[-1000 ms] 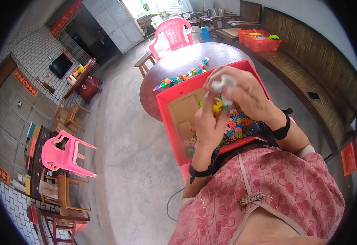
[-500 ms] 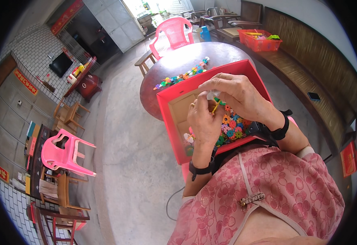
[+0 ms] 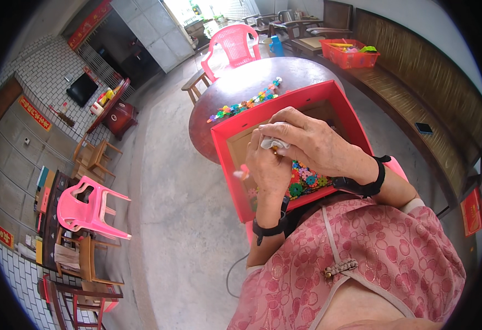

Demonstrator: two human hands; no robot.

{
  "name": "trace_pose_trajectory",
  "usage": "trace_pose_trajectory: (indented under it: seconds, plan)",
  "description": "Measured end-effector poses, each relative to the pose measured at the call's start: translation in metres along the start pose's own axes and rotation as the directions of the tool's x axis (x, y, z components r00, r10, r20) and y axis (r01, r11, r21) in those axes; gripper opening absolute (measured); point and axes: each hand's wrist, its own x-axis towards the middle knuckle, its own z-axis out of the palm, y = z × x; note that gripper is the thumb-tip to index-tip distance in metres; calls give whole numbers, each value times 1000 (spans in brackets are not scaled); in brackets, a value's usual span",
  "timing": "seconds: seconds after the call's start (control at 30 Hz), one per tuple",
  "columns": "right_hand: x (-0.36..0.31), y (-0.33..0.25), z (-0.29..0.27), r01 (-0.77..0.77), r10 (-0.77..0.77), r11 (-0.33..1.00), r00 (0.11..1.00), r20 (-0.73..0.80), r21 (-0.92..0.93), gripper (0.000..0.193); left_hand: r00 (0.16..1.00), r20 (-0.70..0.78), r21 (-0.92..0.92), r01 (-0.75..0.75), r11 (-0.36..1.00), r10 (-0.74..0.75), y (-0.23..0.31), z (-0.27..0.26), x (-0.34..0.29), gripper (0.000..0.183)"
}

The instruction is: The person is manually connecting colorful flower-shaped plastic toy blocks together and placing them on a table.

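Note:
My left hand (image 3: 269, 169) and my right hand (image 3: 319, 144) meet above a red box (image 3: 222, 144). Pinched between them is a white snowflake-shaped plastic disc (image 3: 274, 144), with a bit of yellow just under it. My right fingers close over the white disc from above. My left fingers are curled round a piece of linked discs, mostly hidden in the grip. A blurred pink-and-white disc (image 3: 242, 172) sticks out at the left of my left hand. Many loose coloured discs (image 3: 308, 177) lie in the box below.
The box's far side overlaps a round table (image 3: 201, 127), where a chain of coloured discs (image 3: 243, 106) lies. Beyond stands a pink plastic chair (image 3: 235, 44). On the wooden bench at right are a red basket (image 3: 351, 58) and a phone (image 3: 423, 128). Another pink chair (image 3: 89, 206) stands left.
My hands have drawn closer together, and my right hand has shifted left and down over the white disc. The green and yellow discs seen between the fingers are now mostly covered.

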Motion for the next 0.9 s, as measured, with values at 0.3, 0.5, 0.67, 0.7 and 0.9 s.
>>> trace_pose_trajectory:
  seconds: [0.3,0.5,0.67,0.7,0.9]
  plan:
    - [2,15,-12,-15,24,986,998,-54,165,27,993,108,6,-42,999,41,5,-6,0,34]
    - [2,10,-8,13,-11,967,1000,-11,254,17,998,68,5,18,1000,-18,2,-5,1,29]
    - [-1,9,-1,74,-73,997,997,-34,12,23,994,93,43,55,998,-59,-1,-3,2,25]
    - [-3,11,-1,17,-17,998,1000,-6,68,23,989,111,45,96,994,-101,-1,-3,2,22]
    - [-3,26,-6,-81,97,966,994,-54,244,20,969,173,-10,180,984,-175,4,-3,1,22]
